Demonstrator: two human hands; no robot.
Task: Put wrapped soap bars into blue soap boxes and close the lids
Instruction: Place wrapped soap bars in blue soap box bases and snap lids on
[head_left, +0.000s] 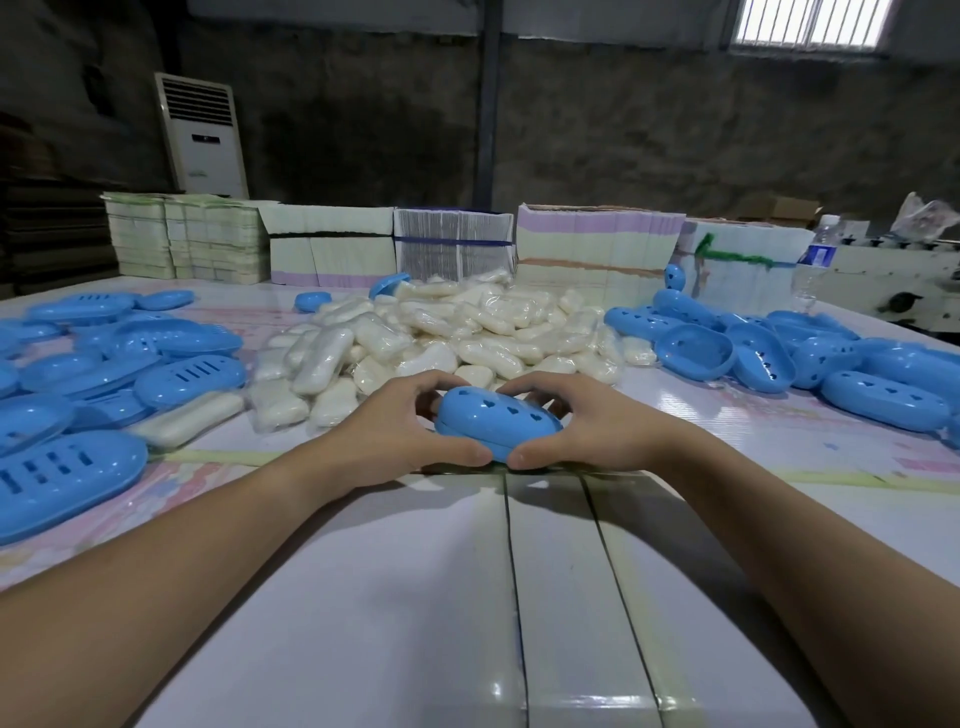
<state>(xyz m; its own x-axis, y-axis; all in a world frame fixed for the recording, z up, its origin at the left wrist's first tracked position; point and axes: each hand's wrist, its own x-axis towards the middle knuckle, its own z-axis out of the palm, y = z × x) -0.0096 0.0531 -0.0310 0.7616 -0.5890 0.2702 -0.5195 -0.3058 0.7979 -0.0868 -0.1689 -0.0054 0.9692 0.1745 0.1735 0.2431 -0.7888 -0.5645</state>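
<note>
A blue oval soap box (497, 421) with heart-shaped holes in its lid sits on the table in front of me, lid down on the base. My left hand (400, 431) grips its left end, thumb at the near edge and fingers curled over the far side. My right hand (587, 428) grips the right end the same way. Behind the box lies a big heap of wrapped white soap bars (441, 338).
Closed blue boxes with slotted lids (104, 364) crowd the left of the table. Open blue box halves and lids (779, 353) lie piled at the right. Stacks of flat cartons (447, 249) line the far edge. A water bottle (818, 260) stands at the far right.
</note>
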